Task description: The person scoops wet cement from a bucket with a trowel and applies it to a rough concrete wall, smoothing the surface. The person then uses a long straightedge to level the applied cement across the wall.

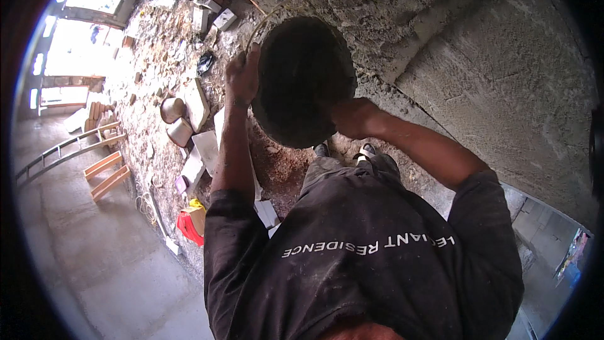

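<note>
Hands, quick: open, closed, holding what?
Left hand: closed on the rim of the dark bucket.
Right hand: at the bucket's mouth, fingers in shadow; grip can't be told.

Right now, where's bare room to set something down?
Best: smooth grey floor, lower left of the picture, between short planks and rubble. Crowded: that rubble, with white slabs, two pails and a red-and-yellow bundle. Tight: the dark bucket, left hand at one side, right hand at the other.
</note>
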`<action>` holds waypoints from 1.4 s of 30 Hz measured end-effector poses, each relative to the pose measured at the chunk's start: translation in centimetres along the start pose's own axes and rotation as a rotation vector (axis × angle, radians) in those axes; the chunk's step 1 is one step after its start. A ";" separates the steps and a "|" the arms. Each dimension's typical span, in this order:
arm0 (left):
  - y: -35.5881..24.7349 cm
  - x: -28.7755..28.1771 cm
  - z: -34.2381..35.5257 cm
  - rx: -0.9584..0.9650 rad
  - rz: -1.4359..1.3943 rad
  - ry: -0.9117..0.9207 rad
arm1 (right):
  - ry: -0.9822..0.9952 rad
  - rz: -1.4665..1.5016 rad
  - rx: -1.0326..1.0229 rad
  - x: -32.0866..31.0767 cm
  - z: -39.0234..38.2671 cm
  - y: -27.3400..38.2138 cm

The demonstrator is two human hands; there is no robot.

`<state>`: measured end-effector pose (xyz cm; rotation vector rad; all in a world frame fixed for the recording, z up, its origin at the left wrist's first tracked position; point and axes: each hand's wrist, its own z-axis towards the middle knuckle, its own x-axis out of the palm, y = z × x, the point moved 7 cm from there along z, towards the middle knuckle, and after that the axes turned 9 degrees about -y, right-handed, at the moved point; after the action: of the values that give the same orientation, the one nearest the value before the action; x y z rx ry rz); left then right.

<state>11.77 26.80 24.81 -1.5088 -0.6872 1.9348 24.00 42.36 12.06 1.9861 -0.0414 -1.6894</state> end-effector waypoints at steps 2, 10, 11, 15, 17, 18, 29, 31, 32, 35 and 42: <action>1.2 0.0 0.3 0.042 -0.019 -0.032 | -0.010 -0.017 -0.001 -3.4 0.6 -0.9; 1.4 1.3 0.8 0.094 -0.035 -0.095 | -0.079 -0.034 0.140 -0.7 1.3 0.5; 1.7 0.9 0.6 0.083 -0.059 -0.140 | 0.137 -0.039 0.092 -0.1 0.3 0.4; 1.9 1.1 0.4 0.081 0.028 0.017 | -0.078 -0.088 0.067 -5.2 4.7 -2.0; 1.4 1.1 0.3 0.081 -0.049 0.015 | -0.173 -0.138 0.043 -4.2 4.8 1.1; 1.4 1.1 0.3 0.068 -0.068 0.019 | -0.217 -0.168 0.027 -3.4 4.3 2.4; 0.6 3.7 -0.1 0.100 0.014 -0.068 | -0.378 0.092 0.225 -0.7 0.4 -2.3; 1.6 4.1 -0.5 0.042 0.003 -0.091 | -0.337 0.045 0.191 1.0 -2.2 -2.3; 2.5 4.0 -0.7 0.025 0.036 -0.109 | -0.211 0.036 0.064 0.1 -3.1 -3.2; 2.6 5.2 -2.1 0.067 0.138 -0.086 | 0.097 -0.218 0.102 -2.3 -2.5 -6.6; -4.9 8.7 -3.9 0.174 0.160 -0.016 | -0.221 -0.466 0.238 -3.6 0.4 -9.8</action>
<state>14.62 36.59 21.58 -1.4799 -0.4035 2.0682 19.78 51.94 11.30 2.0813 0.1615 -2.2888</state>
